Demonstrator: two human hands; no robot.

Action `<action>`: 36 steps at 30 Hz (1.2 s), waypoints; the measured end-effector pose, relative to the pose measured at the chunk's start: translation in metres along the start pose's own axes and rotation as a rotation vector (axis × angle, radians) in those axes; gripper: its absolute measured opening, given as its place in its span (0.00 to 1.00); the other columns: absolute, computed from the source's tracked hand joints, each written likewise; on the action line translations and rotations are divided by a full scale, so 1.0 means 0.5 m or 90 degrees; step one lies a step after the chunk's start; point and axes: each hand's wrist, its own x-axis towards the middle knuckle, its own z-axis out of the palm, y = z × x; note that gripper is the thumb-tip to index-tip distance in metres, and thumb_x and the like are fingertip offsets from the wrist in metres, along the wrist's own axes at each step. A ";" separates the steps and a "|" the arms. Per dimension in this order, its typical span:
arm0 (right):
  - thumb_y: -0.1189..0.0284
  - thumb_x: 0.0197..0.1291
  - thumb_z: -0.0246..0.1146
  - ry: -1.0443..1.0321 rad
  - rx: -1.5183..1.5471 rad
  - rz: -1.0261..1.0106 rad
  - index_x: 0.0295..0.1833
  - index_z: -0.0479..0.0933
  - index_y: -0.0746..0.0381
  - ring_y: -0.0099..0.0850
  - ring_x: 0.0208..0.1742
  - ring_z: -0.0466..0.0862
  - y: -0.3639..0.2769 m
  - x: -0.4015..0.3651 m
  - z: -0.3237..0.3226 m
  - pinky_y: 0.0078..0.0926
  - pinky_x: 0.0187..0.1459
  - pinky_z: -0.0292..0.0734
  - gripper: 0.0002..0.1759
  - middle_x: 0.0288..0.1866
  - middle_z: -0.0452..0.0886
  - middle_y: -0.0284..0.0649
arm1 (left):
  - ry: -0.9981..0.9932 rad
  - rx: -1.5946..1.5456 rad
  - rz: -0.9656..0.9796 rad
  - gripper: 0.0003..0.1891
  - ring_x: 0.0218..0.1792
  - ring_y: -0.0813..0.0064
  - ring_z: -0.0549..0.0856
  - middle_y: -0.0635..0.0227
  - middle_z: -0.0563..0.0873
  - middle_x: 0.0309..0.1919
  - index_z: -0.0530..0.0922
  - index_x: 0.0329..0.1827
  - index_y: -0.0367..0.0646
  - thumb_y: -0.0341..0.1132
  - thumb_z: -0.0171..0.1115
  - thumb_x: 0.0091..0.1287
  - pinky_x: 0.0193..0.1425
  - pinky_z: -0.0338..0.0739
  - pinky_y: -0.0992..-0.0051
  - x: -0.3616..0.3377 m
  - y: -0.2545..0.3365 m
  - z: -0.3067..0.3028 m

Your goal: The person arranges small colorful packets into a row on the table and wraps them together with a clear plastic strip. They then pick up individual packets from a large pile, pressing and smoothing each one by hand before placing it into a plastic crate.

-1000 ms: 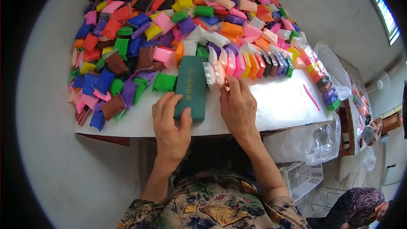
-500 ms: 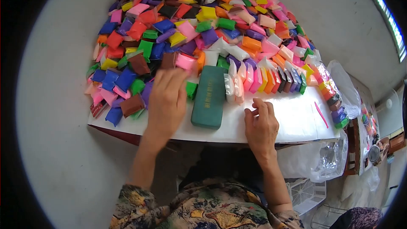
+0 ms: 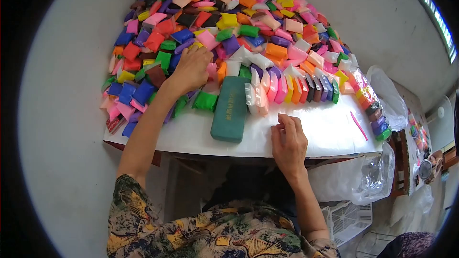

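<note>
My left hand (image 3: 192, 69) reaches into the big heap of small colored packets (image 3: 158, 40). Its fingertips are at a yellow packet (image 3: 198, 45), and the back of the hand hides most of the fingers, so a grip cannot be made out. Just above the white tabletop, my right hand (image 3: 290, 144) holds nothing, its fingers loosely bent and the thumb apart. Beyond it stands a row of packets on edge (image 3: 297, 90), from white and peach through pink, yellow, orange and dark ones to green. A green oblong case (image 3: 229, 110) lies at the row's left end.
A pink stick (image 3: 358, 125) lies on the white table covering (image 3: 330, 134). At the right edge is a clear bag of packets (image 3: 370, 102). Clear plastic (image 3: 354, 177) hangs below the table edge, above a white basket (image 3: 351, 222). Walls stand to the left and behind.
My left hand has moved up and deeper into the heap. A brown packet near the table's front left is no longer visible, my forearm now crossing there. My right hand has barely moved.
</note>
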 end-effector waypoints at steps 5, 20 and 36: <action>0.83 0.56 0.66 0.013 0.018 -0.002 0.54 0.75 0.69 0.41 0.36 0.84 -0.001 0.002 0.000 0.36 0.39 0.80 0.19 0.43 0.79 0.48 | 0.143 -0.167 -0.047 0.15 0.47 0.63 0.83 0.60 0.83 0.41 0.79 0.48 0.39 0.29 0.68 0.59 0.53 0.77 0.64 -0.026 0.034 -0.055; 0.71 0.72 0.62 0.021 0.455 0.284 0.52 0.80 0.71 0.21 0.37 0.81 -0.017 0.013 -0.125 0.20 0.40 0.76 0.13 0.39 0.84 0.36 | -0.043 -1.063 -0.161 0.16 0.41 0.83 0.83 0.68 0.86 0.41 0.79 0.56 0.33 0.30 0.70 0.69 0.47 0.81 0.80 -0.111 0.405 -0.012; 0.72 0.70 0.62 0.076 0.358 0.311 0.41 0.82 0.69 0.21 0.28 0.77 0.017 0.005 -0.113 0.21 0.34 0.74 0.10 0.29 0.81 0.36 | -0.031 -1.001 -0.125 0.25 0.51 0.75 0.82 0.62 0.81 0.52 0.73 0.65 0.34 0.25 0.67 0.65 0.55 0.79 0.73 -0.138 0.434 0.020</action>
